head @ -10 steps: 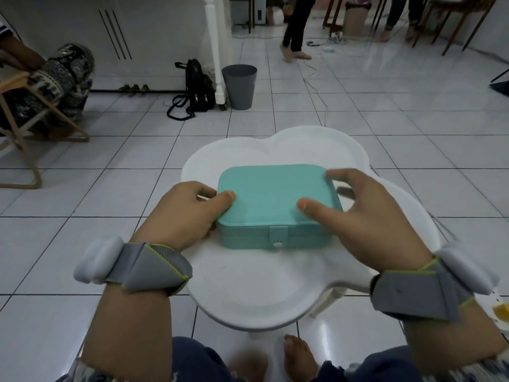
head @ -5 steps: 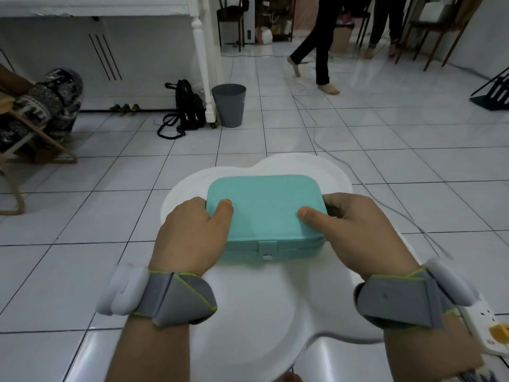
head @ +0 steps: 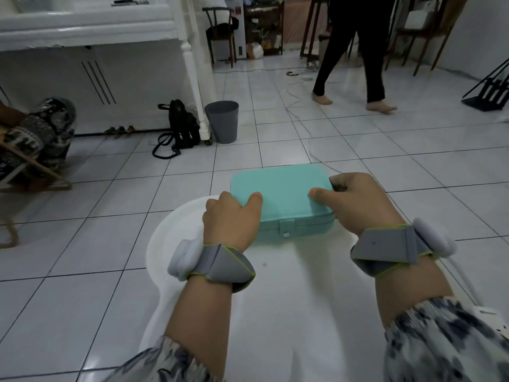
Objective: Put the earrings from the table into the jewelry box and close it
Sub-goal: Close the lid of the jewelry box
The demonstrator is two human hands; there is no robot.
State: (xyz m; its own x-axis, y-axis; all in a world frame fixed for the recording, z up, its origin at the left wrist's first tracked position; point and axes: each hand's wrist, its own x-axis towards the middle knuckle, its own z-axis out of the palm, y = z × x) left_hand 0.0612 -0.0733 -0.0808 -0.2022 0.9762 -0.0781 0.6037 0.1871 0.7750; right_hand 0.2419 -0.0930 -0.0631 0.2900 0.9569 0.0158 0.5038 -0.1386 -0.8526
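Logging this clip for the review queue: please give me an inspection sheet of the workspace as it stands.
Surface: white table, glossy, standing on a tiled floor.
Job's things: teal jewelry box, lid shut, front tab down; no jewelry seen outside it.
Clutter: one tiny speck on the table, too small to identify.
Grips: left hand and right hand each grip one end of the box, thumbs on the lid.
Cables: white cable across the floor beyond the box.
Surroundings: grey bin, black bag, person walking, seated person at the left.
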